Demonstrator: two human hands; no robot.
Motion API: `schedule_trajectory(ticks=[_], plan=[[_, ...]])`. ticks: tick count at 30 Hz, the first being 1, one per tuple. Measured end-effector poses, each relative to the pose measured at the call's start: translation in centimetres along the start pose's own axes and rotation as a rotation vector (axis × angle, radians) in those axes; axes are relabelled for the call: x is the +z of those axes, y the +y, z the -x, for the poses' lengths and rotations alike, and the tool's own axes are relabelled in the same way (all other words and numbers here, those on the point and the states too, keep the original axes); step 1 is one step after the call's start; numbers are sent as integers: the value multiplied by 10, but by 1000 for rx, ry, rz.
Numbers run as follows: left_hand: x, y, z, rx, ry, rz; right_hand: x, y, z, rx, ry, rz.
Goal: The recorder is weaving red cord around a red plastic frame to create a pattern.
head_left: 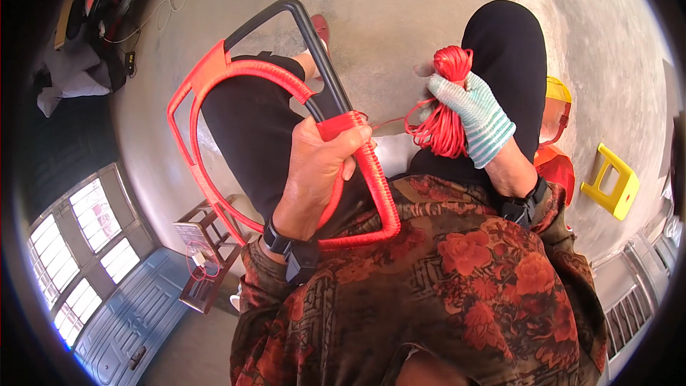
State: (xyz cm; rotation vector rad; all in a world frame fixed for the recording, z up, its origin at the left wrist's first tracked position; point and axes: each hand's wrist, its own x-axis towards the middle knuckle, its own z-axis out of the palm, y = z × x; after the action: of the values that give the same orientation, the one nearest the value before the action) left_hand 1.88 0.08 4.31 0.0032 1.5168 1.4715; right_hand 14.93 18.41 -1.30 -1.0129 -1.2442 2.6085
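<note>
Here's the frame, left of centre, red-wrapped with a bare black bend up top, tilted over the left thigh. The left hand has fingers curled firmly round its wrapped side, thumb across the red; the gloved right hand closes around a bundle of red cord, right of centre, a thin strand between them. Watch that strand: should the left thumb ease, turns could slacken; should the bundle slip, its loose loops might tangle. The right knee crowds the bundle's side. Further out: yellow stool at right, wooden rack lower left, pale cable upper left.
</note>
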Motion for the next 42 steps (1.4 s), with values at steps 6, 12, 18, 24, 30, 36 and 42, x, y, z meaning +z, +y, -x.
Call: schedule_trajectory(ticks=[6,12,18,24,30,36,42], plan=[[-7,0,2,71,-77,15,4,8,-1,-57,-56,35],[-13,-3,3,132,-107,24,12,8,1,-217,10,259],[-21,-12,5,342,-102,443,59,-19,10,-806,395,928],[-25,-16,8,536,-46,526,117,-44,15,-1568,-152,1773],[-32,-24,7,546,123,411,103,-29,24,-909,111,829],[-35,-29,0,577,126,277,75,-17,-10,-298,-114,472],[-38,-37,-1,486,53,385,68,4,-26,-314,-499,463]])
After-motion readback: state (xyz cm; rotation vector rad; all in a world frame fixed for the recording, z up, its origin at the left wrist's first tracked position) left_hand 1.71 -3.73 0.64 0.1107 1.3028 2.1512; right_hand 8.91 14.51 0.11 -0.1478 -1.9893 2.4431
